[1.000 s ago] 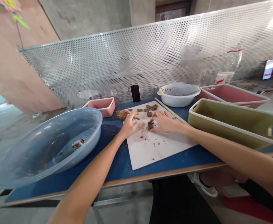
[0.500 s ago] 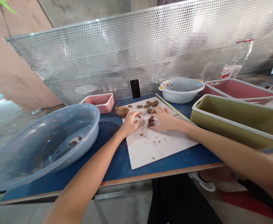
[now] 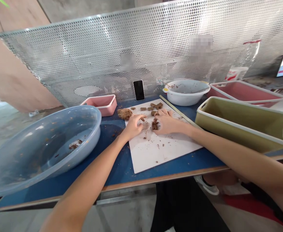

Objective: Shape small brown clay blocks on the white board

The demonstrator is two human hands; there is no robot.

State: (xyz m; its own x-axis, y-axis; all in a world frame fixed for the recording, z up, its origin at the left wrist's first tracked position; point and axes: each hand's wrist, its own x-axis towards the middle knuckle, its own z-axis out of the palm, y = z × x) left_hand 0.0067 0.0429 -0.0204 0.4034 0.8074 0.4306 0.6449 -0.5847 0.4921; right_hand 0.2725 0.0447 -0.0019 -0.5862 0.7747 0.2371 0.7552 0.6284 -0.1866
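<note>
On a white board, my left hand is curved with thumb and fingers apart, holding nothing I can see. Across from it, my right hand has its fingers curled around a crumbly brown clay-like lump, partly hidden by the fingers. Several small brown pieces, among them a short block and a branching piece, lie beyond my hands. A larger rough brown chunk sits at the board's left edge, near my left hand. Brown crumbs are scattered over the board.
A big blue basin stands to the left, a small pink box behind it. A phone leans against the perforated metal screen. On the right are a white basin, a pale strip, a green trough and a pink tray.
The whole view has shifted slightly, so things sit a little farther left. Both hands keep nearly the same place and shape over the board; the brown lump stays at my right hand.
</note>
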